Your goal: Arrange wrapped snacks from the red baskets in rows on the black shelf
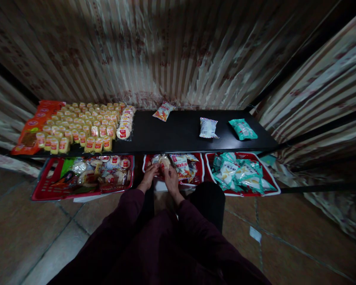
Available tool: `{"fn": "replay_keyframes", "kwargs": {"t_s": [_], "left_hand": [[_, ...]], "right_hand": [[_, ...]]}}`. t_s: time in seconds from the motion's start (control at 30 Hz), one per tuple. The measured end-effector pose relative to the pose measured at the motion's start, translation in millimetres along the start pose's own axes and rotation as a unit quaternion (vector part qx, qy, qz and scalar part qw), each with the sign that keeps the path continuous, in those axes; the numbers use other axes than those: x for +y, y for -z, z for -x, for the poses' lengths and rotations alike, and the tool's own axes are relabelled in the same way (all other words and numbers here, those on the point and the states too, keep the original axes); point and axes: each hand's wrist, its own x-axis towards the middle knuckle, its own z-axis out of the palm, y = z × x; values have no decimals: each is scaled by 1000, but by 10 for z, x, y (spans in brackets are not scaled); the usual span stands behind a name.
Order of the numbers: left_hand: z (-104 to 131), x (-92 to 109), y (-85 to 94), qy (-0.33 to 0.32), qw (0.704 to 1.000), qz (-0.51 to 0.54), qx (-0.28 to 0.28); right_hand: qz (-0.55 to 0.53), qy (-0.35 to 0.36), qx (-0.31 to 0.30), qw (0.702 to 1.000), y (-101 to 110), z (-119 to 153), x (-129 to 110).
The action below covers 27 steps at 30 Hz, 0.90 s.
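Dimly, a pale, roundish packet (165, 161) shows at the middle red basket (202, 171), beside the curled left hand (150, 176) and right hand (171, 180); whether either grips it, one cannot tell.

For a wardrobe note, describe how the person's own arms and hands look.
Both arms wear long, dark purple or maroon sleeves reaching about the wrists. The left hand and right hand are bare, with no gloves; finer details are too dim to tell.

Teal packet (229, 171): "小鱼小", last character unclear; other print illegible.
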Motion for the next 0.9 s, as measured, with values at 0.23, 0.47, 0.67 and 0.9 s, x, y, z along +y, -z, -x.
{"fn": "replay_keyframes", "kwargs": {"t_s": [0.23, 0.47, 0.67, 0.9], "left_hand": [[1, -31, -14, -29, 998, -31, -44], [10, -22, -24, -37, 999, -27, -24], [123, 94, -79, -70, 997, -19, 15], [144, 427, 22, -166, 982, -50, 81]], "right_hand": [[-113, -77, 58, 989, -77, 20, 168], [-115, -84, 40, 989, -39, 48, 156], [-33, -51, 24, 998, -13, 52, 3], [48, 66, 37, 996, -169, -71, -315]]}}
